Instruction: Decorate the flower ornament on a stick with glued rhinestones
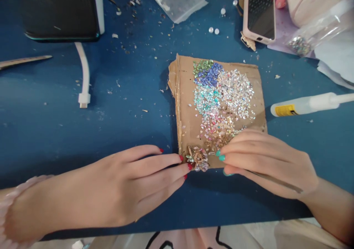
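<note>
A blue table is filling nearly the whole frame, littered with specks and scraps. In the upper left a dark box-like device is sitting, with a white cable trailing down from it. At centre a piece of cardboard is lying flat, and patches of tiny glittering stones are covering its middle: green and blue at the top, turquoise below, silver to the right, pinkish gold lower down. The left strip and the edges of the cardboard are showing bare, so by my judgement the covering is well along but not finished.

At right centre a glue bottle is lying on its side; a phone is resting face up at the upper right, beside a clear bag (more stones inside, it seems).

The left hand is lying flat and unclenched, fingertips touching a small gold ornament at the cardboard's lower edge. The right hand is pinching a thin tool, whose tip is pointing at the ornament.
</note>
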A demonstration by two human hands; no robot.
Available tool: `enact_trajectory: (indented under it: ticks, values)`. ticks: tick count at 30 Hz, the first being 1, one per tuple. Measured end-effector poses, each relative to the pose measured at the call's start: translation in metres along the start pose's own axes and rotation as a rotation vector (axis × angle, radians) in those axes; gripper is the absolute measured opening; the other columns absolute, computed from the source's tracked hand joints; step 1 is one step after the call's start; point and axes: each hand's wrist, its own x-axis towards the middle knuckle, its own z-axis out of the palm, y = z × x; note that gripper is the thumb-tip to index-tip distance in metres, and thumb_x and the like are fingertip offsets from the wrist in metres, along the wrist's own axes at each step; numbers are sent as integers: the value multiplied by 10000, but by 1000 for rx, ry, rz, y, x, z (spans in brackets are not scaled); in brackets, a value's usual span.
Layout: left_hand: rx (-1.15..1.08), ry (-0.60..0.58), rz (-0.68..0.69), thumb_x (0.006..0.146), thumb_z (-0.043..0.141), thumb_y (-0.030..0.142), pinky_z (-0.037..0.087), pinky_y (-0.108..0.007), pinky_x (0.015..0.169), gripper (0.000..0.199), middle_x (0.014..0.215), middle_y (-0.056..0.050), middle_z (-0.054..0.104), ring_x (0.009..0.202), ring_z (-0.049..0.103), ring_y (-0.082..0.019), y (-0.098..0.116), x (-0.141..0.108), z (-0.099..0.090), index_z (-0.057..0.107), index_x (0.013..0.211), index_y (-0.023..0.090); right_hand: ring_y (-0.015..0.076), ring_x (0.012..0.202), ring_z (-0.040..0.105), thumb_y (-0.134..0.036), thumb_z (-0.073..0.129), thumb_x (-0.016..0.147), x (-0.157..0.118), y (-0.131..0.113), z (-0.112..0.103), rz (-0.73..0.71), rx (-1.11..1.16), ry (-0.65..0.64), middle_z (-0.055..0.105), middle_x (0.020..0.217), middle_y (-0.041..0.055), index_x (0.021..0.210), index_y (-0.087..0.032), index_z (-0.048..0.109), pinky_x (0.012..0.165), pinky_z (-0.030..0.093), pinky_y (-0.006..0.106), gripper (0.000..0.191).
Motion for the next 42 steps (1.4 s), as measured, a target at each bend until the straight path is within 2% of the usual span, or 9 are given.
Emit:
enact_trajectory:
  ticks: [3,6,8,11,14,21,23,38,42]
  values:
    - [11,-1,2,998,322,204,466,-355,991,399,1426,20,550,1280,475,-188,0,0,0,617,1265,225,120,754,681,-162,672,870,-2,1,2,-14,-14,17,742,806,25,851,-139,673,780,586,281,30]
    - [15,-4,1,1001,319,209,457,-355,998,397,1434,23,541,1289,467,-185,-1,0,1,611,1270,227,119,740,685,-168,667,874,-1,0,1,-9,-33,15,742,798,14,846,-157,674,780,588,276,31]
    - [6,-9,0,1003,316,207,401,-364,1071,398,1449,20,526,1305,451,-186,-1,0,2,606,1276,228,121,738,688,-164,668,872,-1,0,0,1,-39,6,743,803,7,844,-170,675,780,591,278,30]
    - [-20,-19,-3,1005,325,185,208,-390,1210,395,1467,5,506,1321,436,-186,-1,-1,3,593,1294,207,117,751,686,-158,672,869,-1,-1,0,5,-44,2,745,811,14,853,-158,677,792,588,275,17]
    - [-31,-19,-5,1002,333,187,113,-400,1244,395,1480,-3,490,1339,420,-189,0,-2,4,584,1306,197,120,782,688,-147,671,868,-1,0,0,-6,-30,-2,747,817,35,863,-131,675,804,582,274,17]
    - [3,-25,0,991,326,214,373,-377,1110,406,1495,20,471,1366,394,-192,1,-4,2,588,1301,231,136,793,702,-148,658,879,0,1,-6,4,-39,-31,754,835,38,877,-151,673,783,594,291,16]
    - [6,-19,-1,988,337,218,402,-370,1084,399,1486,24,483,1358,404,-193,0,-4,2,594,1294,233,134,773,702,-161,648,889,0,0,-6,13,-53,-26,752,816,28,871,-160,676,776,596,286,33]
    - [-3,-13,-1,983,332,206,394,-369,1095,409,1476,23,497,1352,412,-193,0,-3,3,591,1298,226,125,750,707,-195,633,905,-1,-2,0,18,-72,-31,756,811,11,874,-180,683,780,604,273,61]
    - [0,-25,-4,987,328,202,293,-390,1176,409,1495,14,474,1368,391,-195,0,-4,3,586,1304,227,130,762,711,-193,631,905,-2,-2,-1,10,-57,-33,756,822,15,886,-180,684,791,607,280,57]
